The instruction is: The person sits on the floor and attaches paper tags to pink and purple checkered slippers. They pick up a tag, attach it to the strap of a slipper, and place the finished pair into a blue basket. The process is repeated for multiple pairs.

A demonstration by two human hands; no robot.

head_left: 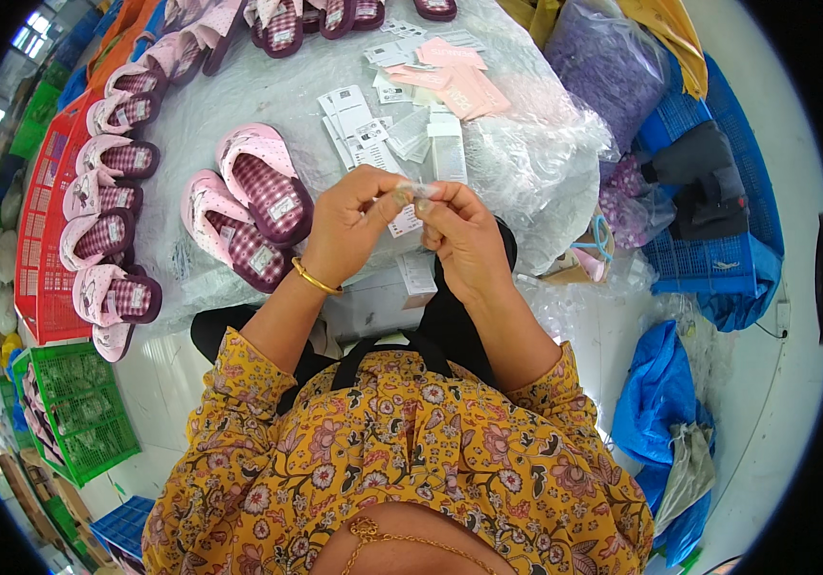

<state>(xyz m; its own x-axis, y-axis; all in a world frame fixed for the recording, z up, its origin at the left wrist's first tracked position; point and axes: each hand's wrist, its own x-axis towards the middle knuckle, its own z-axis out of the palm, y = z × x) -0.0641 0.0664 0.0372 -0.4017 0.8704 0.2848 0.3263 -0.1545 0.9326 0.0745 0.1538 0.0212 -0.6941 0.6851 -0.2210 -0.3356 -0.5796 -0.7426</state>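
My left hand [362, 213] and my right hand [464, 230] meet over the near edge of the table. Both pinch a small whitish, see-through piece [418, 190] between thumb and fingertips; its exact kind is hard to make out. Just below the fingers shows a white printed tag [406, 221], and I cannot tell whether it hangs from them or lies beneath. Left of my hands rests a pair of pink slippers, one slipper [270, 187] overlapping the other slipper [236, 233], with dark red checked insoles bearing white labels.
Pink slippers [116, 196] line the table's left edge, with more at the far side. White cards [352, 123], pink cards [469, 88] and a white stack [447, 149] lie beyond my hands. A red crate [47, 230] stands left, a blue basket [756, 182] right.
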